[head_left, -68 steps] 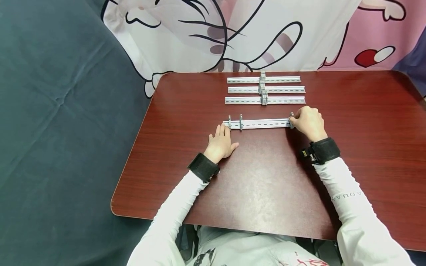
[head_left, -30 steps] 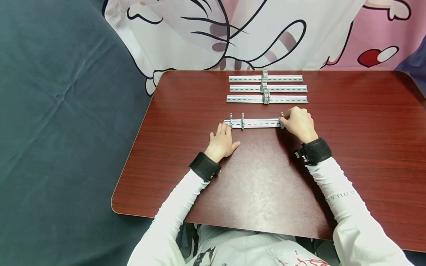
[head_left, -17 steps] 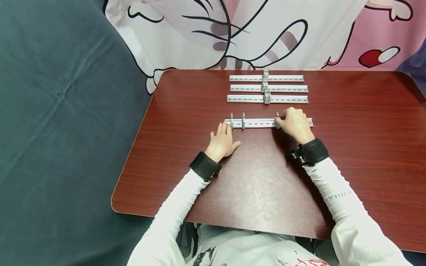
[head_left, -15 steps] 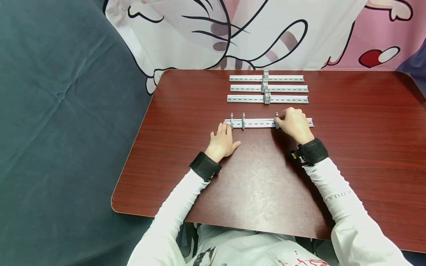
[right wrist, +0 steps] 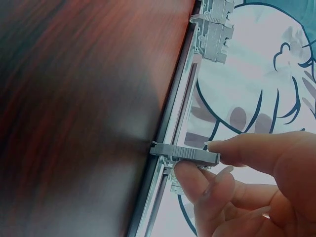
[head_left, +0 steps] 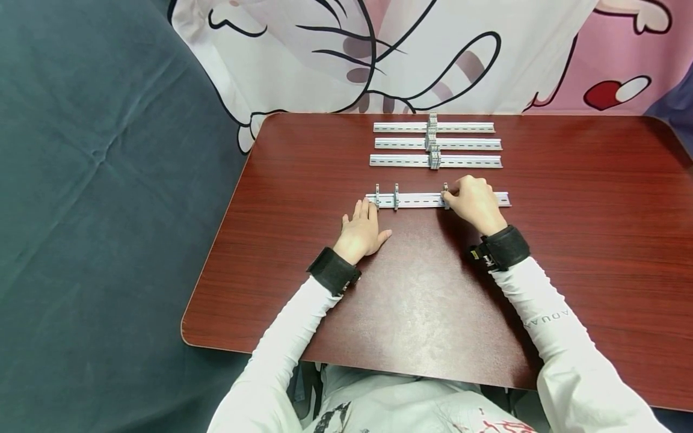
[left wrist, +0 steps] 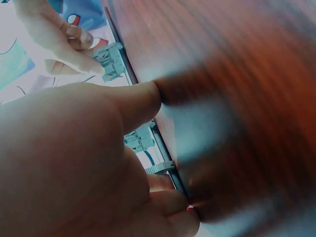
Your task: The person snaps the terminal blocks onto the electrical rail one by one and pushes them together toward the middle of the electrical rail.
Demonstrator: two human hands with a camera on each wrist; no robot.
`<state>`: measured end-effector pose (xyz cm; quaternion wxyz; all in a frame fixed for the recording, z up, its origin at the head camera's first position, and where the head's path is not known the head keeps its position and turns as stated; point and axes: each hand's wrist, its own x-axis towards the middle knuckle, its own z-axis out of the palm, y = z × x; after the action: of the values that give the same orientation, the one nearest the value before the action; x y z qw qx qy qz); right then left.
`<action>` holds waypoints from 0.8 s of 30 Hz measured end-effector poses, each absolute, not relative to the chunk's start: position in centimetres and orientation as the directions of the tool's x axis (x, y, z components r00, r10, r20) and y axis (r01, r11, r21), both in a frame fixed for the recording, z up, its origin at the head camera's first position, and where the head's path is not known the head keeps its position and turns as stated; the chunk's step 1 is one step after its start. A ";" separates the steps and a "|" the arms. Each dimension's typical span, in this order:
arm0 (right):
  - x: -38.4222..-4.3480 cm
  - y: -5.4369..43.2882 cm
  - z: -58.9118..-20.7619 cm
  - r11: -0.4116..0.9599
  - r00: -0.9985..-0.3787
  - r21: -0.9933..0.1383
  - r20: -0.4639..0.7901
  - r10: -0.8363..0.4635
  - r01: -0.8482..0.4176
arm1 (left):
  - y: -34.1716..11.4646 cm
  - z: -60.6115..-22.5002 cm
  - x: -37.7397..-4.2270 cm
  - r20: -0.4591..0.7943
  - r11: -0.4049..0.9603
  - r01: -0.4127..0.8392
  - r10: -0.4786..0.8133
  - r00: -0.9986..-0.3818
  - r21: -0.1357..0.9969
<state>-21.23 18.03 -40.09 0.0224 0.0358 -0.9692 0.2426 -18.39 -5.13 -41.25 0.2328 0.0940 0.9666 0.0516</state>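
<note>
A slotted metal DIN rail (head_left: 419, 200) lies crosswise in front of me, two thin grey terminal blocks (head_left: 396, 197) seated near its left end. My left hand (head_left: 358, 233) rests on the table with straight fingers, their tips touching that end of the rail. Right of the rail's middle, my right hand (head_left: 476, 201) pinches a third terminal block (right wrist: 185, 154) between thumb and fingers. In the right wrist view this block sits across the rail, upright on it. The left wrist view is mostly filled by my left hand, which hides part of the rail.
Farther back lie three more DIN rails (head_left: 400, 161), parallel, each with a cluster of terminal blocks (head_left: 434, 157) near its middle. The wooden table (head_left: 422, 300) ends at a printed curtain (head_left: 281, 72) behind them. Green cloth (head_left: 97, 240) covers the left side.
My right hand has moved left along the rail with the pinched terminal block, from near the right end to just right of the middle. The left hand has stayed at the left end.
</note>
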 end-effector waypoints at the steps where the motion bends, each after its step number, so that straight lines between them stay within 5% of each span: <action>1: -21.2 18.0 -40.1 0.878 -0.997 -0.471 0.056 -0.058 -0.077 | -5.1 -41.3 -18.4 -0.440 0.977 0.157 0.206 -0.874 0.145; 24: -19.9 21.3 -38.7 0.862 -0.996 -0.506 0.088 0.010 -0.036 | -5.1 -41.1 -18.3 -0.436 0.977 0.157 0.205 -0.876 0.144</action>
<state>-19.89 21.27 -38.74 0.0437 0.0067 -0.9638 0.2628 -18.27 -5.13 -41.10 0.2306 0.0938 0.9671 0.0519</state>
